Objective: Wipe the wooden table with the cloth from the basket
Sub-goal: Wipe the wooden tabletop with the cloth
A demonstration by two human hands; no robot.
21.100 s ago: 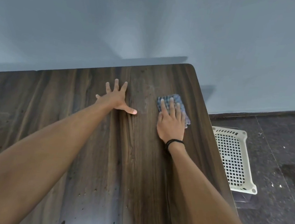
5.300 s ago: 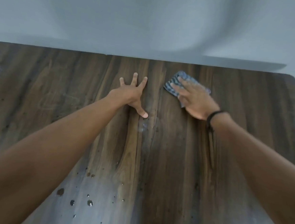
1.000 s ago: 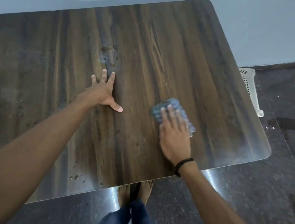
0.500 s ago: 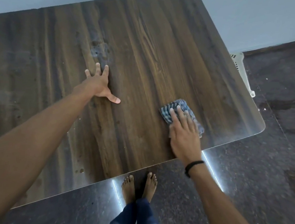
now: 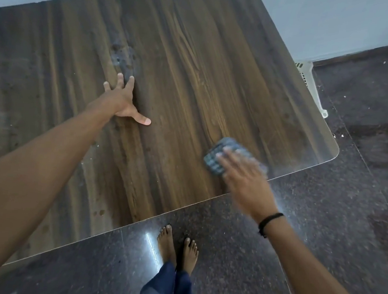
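Dark wood-grain laminate covers the surface (image 5: 194, 65), which runs on a slant from a pale wall (image 5: 337, 23) at its far edge to a rounded near right corner over a dark speckled floor (image 5: 321, 226). On it, close to the near edge and not far from that rounded corner, lies the cloth (image 5: 217, 157), a small blue-grey checked wad. The right hand (image 5: 244, 176) presses down on it from above with fingers (image 5: 231, 156) laid out straight and close together across the fabric; hand and cloth are both smeared by motion blur, so the thumb cannot be made out. A black band (image 5: 269, 222) circles that wrist. The left hand (image 5: 120, 99) rests flat toward the middle of the surface, well apart from the cloth, its fingers (image 5: 120, 79) spread and the thumb stuck out to the side, holding nothing. Just beyond its fingertips sits a dull damp patch (image 5: 123, 55), and a few droplets (image 5: 98, 213) dot the near edge. Beside the right edge, on the floor by the wall, a white slotted basket (image 5: 309, 81) shows in part. Below the near edge stand 2 bare feet (image 5: 175, 247) under blue trouser legs (image 5: 168, 286).
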